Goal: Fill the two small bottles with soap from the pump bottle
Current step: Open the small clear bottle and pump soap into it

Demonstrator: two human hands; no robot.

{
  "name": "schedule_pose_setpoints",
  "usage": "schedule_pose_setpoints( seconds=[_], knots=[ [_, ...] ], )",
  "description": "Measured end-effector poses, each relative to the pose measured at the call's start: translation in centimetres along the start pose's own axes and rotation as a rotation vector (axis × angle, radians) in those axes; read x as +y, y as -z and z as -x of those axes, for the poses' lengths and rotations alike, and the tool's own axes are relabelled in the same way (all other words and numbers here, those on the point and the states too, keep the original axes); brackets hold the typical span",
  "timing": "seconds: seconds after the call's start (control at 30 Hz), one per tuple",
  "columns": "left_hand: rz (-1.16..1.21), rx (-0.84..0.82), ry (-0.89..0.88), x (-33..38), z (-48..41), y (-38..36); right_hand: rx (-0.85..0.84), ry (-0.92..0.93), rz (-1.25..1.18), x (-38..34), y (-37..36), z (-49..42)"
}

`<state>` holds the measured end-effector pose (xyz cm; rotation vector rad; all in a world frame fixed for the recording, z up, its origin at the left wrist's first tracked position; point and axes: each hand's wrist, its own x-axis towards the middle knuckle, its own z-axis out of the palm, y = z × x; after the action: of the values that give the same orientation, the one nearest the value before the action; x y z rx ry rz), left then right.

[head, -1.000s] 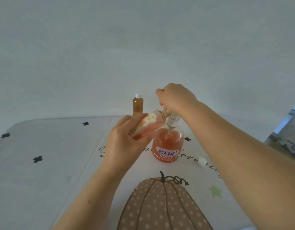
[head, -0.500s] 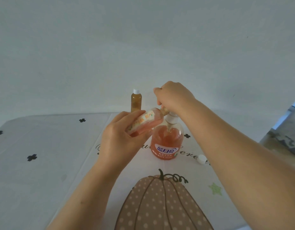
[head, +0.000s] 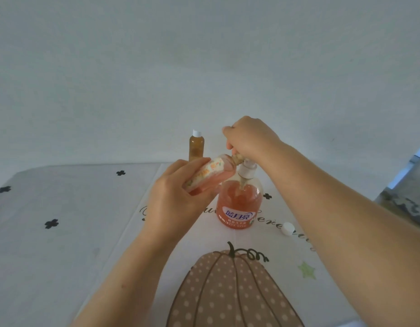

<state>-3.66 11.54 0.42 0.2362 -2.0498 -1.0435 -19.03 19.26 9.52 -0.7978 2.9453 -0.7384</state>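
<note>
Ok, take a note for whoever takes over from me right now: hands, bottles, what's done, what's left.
Left hand holds the open small bottle tilted, mouth at the pump spout; it is partly filled.
Right hand grips the head of the pump bottle, which stands on the table.
Done, it seems: second small bottle stands capped behind, amber inside.
White cap lies on the table right of the pump bottle.
Left: finish filling, screw the cap on.
</note>
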Motion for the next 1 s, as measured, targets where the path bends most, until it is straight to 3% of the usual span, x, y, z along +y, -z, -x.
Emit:
schedule_pose_setpoints(
  seconds=[0.17,1.0],
  knots=[
    [0.005,0.015,-0.005,-0.2,0.1,-0.3,0.012,0.02,0.07,-0.5,0.6,0.2],
    [-0.011,-0.036,0.025,-0.2,0.1,-0.1,-0.034,-0.044,-0.035,0.3,-0.4,-0.2]
  ],
)
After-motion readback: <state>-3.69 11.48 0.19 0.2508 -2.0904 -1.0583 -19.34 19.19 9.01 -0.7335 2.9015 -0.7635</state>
